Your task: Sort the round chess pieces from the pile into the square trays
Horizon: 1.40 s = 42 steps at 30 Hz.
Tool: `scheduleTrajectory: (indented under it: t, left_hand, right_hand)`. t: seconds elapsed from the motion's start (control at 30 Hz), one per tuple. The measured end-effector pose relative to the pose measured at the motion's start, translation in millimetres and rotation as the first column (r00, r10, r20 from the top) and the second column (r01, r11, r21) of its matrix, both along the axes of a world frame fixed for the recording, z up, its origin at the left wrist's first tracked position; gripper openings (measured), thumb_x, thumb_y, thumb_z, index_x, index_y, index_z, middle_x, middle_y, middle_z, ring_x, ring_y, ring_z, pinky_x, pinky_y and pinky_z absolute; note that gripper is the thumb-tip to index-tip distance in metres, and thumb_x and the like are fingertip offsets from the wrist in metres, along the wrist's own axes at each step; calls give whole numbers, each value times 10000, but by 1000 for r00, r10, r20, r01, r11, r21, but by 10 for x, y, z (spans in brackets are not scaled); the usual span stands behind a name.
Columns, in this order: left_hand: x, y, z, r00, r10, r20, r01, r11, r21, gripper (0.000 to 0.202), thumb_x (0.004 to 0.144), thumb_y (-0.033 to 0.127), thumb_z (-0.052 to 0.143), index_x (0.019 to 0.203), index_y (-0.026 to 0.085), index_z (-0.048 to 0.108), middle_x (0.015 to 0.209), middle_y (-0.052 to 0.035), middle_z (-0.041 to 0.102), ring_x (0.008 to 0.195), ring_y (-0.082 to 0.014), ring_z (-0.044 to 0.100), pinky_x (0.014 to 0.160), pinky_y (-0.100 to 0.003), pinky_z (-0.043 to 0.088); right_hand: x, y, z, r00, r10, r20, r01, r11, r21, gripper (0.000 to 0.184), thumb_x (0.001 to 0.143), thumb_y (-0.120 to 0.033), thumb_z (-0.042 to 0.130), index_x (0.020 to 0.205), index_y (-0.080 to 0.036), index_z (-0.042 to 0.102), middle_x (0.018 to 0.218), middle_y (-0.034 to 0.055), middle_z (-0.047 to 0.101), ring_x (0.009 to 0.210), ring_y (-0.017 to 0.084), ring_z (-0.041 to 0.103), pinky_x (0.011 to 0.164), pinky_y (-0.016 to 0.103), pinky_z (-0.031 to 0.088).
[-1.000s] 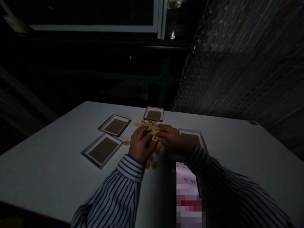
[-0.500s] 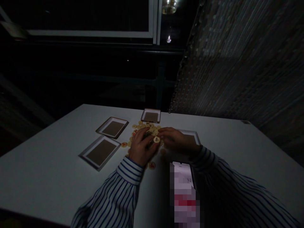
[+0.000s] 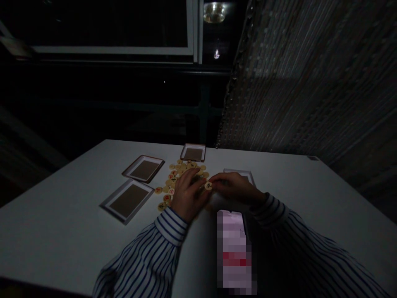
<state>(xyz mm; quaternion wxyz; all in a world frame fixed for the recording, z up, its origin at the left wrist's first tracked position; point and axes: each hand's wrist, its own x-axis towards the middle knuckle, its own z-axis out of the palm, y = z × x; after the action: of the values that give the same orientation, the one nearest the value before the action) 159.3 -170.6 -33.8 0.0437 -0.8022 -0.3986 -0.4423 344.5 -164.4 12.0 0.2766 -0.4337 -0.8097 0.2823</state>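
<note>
A round wooden xiangqi piece (image 3: 208,186) with a dark character faces me between my two hands. My right hand (image 3: 233,186) pinches its right edge with the fingertips. At its left side are the thumb and forefinger of my left hand (image 3: 188,193), which also seem closed on it, the other fingers curving over the pile. Beneath and behind that hand lies a loose heap of xiangqi pieces (image 3: 182,167), some with red characters, some dark, some blank side up. Part of the heap is hidden by my left hand.
Shallow box trays stand around the heap: two at left, a brown-edged one (image 3: 161,160) and a grey one (image 3: 104,204), one at the back (image 3: 193,145), one (image 3: 238,170) partly behind my right hand. A lit phone (image 3: 234,248) lies near me on the white table (image 3: 62,231). A bead curtain (image 3: 294,103) hangs at right.
The piece has shifted slightly right, and my right fingertips have come onto its edge. The view has swung a little, and more pieces show left of my left hand.
</note>
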Motion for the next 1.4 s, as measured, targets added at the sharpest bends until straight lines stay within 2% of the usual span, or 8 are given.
scheduleTrajectory:
  t: [0.43, 0.67, 0.9, 1.03, 1.13, 1.23, 1.4]
  left_hand:
    - [205, -83, 90, 1000, -9, 0, 9, 999, -48, 195, 751, 281, 604, 934, 214, 616, 1207, -87, 514, 1147, -248, 447, 939, -458, 398]
    - [341, -91, 110, 999, -13, 51, 21, 987, -161, 204, 760, 269, 599, 956, 217, 607, 1184, -68, 537, 1118, -223, 472, 948, -425, 392]
    - [456, -52, 153, 994, -34, 106, 57, 973, -224, 225, 747, 260, 615, 966, 210, 597, 1118, -62, 589, 1051, -214, 518, 923, -414, 403]
    - [522, -42, 182, 990, -43, 132, 77, 961, -264, 216, 743, 243, 617, 954, 197, 602, 989, -49, 641, 954, -203, 562, 870, -390, 426]
    - [570, -29, 180, 984, -41, 173, 96, 943, -318, 212, 739, 240, 617, 947, 199, 613, 925, -40, 654, 902, -197, 579, 833, -366, 442]
    - [619, -12, 179, 961, -60, 269, 165, 907, -387, 206, 742, 241, 605, 944, 200, 624, 922, -37, 660, 894, -187, 590, 820, -330, 451]
    - [717, 15, 219, 851, -74, 520, 356, 809, -468, 182, 716, 249, 622, 880, 172, 633, 864, -39, 670, 828, -159, 614, 777, -272, 467]
  right_hand:
    - [139, -89, -63, 986, -106, -131, 100, 994, -53, 179, 759, -254, 547, 875, -159, 645, 800, 25, 670, 734, 135, 608, 687, 264, 472]
    - [231, -120, -57, 970, -148, -194, 146, 989, -26, 204, 762, -286, 557, 881, -155, 656, 808, 29, 673, 751, 139, 608, 700, 259, 467]
    - [303, -120, 6, 962, -145, -232, 144, 989, -24, 198, 762, -275, 553, 871, -149, 661, 832, 41, 673, 760, 139, 606, 700, 256, 469]
    - [365, -97, 5, 960, -156, -231, 153, 988, -30, 220, 764, -302, 552, 885, -152, 658, 825, 39, 675, 766, 148, 607, 716, 278, 476]
    - [412, -78, 4, 960, -162, -227, 162, 987, -17, 228, 754, -324, 562, 873, -158, 664, 828, 40, 679, 774, 155, 611, 727, 289, 479]
    - [447, -76, 35, 961, -178, -213, 181, 984, -7, 226, 750, -325, 566, 863, -160, 669, 831, 40, 683, 780, 159, 613, 729, 289, 477]
    - [494, -80, 93, 964, -197, -178, 208, 977, 44, 190, 755, -281, 560, 858, -170, 675, 844, 33, 685, 806, 161, 612, 740, 283, 469]
